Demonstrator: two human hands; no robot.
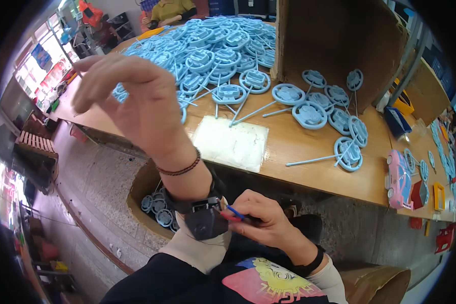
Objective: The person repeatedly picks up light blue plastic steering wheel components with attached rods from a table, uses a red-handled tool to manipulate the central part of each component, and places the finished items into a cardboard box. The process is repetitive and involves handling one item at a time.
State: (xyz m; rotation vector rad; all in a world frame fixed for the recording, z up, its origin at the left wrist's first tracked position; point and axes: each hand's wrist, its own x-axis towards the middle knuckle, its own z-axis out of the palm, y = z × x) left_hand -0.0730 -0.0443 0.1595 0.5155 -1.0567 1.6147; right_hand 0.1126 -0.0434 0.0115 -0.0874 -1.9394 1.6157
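Note:
My left hand [137, 99] is raised over the table's near left side, its fingers loosely curved and apart, holding nothing. On that forearm sits a black strapped wrist device [206, 223], below a dark beaded bracelet [180, 164]. My right hand [263, 220] is closed at the edge of this device, its fingertips by a small blue piece [235, 212] and a red one [231, 217]. What lies inside the right fingers is partly hidden. Beyond the hands, light blue round plastic pieces with long stems [207, 61] lie heaped on the wooden table.
A whitish sheet [230, 143] lies at the table's front edge. More blue pieces [309, 115] lie before an open cardboard box [334, 45]. A pink toy car [399, 180] stands to the right. Below, a carton [139, 190] holds blue pieces. A person [172, 12] sits across the table.

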